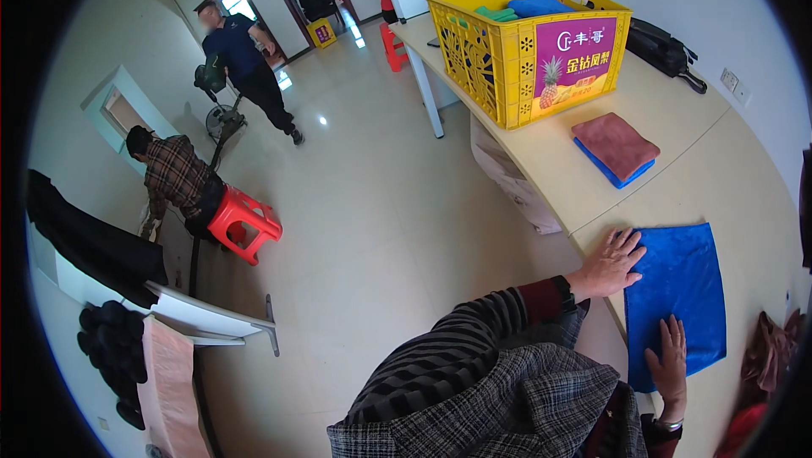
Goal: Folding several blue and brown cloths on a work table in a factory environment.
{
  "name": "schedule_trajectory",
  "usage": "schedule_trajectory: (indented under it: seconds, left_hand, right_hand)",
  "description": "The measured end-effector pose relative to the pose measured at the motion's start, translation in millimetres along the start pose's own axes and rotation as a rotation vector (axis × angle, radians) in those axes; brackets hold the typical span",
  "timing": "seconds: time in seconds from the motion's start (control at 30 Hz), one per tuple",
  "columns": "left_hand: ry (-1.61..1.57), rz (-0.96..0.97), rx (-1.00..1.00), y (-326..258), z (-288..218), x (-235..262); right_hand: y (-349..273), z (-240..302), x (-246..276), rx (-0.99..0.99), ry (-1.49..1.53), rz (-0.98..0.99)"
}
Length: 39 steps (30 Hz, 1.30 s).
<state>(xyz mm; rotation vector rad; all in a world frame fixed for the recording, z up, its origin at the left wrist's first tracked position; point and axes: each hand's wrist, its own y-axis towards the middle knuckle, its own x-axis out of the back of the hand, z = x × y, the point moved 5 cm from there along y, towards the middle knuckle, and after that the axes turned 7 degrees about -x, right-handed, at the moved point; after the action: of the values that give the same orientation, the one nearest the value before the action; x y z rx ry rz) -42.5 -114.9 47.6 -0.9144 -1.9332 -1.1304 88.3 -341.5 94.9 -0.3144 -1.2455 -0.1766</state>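
A blue cloth (681,280) lies spread flat on the light wooden table (584,242), close to its near edge. My left hand (611,263) rests at the cloth's upper left corner, fingers stretched out and partly over its edge. Farther down, my right hand (670,361) lies flat on the lower part of the cloth with its fingers extended. Neither hand grips anything. Beyond the blue cloth sits a small stack of folded cloths, a brown one (616,145) on top of a blue one (636,177).
A yellow plastic crate (507,69) with green and blue cloths stands farther along the table, near a black bag (664,52). Brown cloths (771,348) hang at the right. Across the room, one person (182,175) sits on a red stool (245,223); another person (245,56) walks.
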Motion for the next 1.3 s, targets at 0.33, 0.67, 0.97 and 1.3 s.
schedule_trajectory:
  seconds: [0.33,0.67,0.97,1.3]
  left_hand:
    - [-0.043,-0.226,-0.092,-21,-13,11]
    - [-0.043,-0.291,-0.15,-51,-20,23]
    - [-0.082,-0.298,-0.138,-68,-23,41]
    - [0.092,-0.65,0.295,-176,80,158]
  right_hand:
    - [-23,8,-21,-0.068,0.012,-0.189]
    - [-46,19,-19,-0.025,0.117,-0.234]
    - [-49,15,-22,0.01,0.142,-0.304]
    - [-54,7,-25,-0.011,0.148,-0.355]
